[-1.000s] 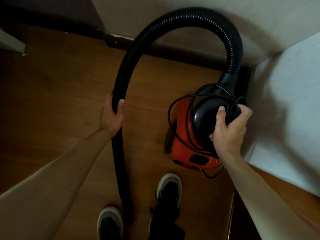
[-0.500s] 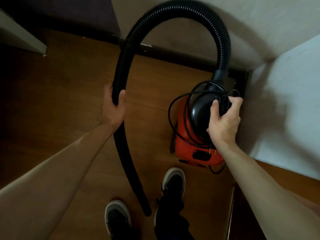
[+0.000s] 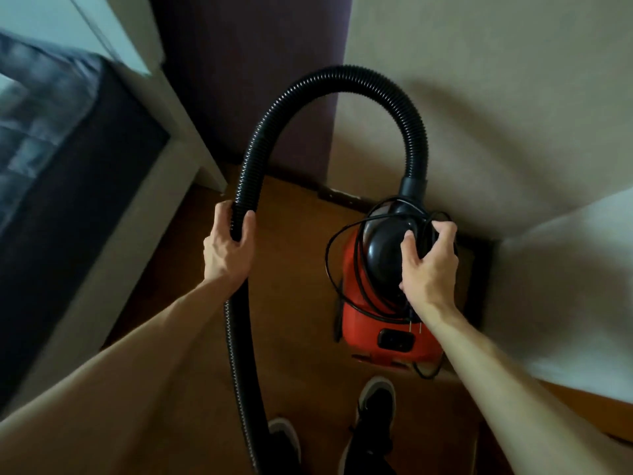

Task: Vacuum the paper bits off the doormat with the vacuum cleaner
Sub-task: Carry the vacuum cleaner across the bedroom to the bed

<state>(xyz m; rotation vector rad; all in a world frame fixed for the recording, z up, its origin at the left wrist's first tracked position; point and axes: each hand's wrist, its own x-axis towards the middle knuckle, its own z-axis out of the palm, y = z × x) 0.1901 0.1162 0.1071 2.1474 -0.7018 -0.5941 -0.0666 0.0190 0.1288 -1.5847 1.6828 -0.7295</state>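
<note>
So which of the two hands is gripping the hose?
The left hand, wrapped round the black ribbed hose; the right hand grips the red vacuum cleaner instead.

My vacuum cleaner is red with a black top, its ribbed hose black; the floor is brown wood.

Left hand: bare.
Right hand: bare.
Left forearm: uncovered from the wrist to the frame's lower edge.
Right forearm: uncovered from the wrist to the frame's edge.
Left shoe: dark upper, pale grey-white rim round the toe.
Right shoe: the same make, dark upper, pale toe rim.
Trouser leg: dark cloth above the right shoe, blurred.
</note>
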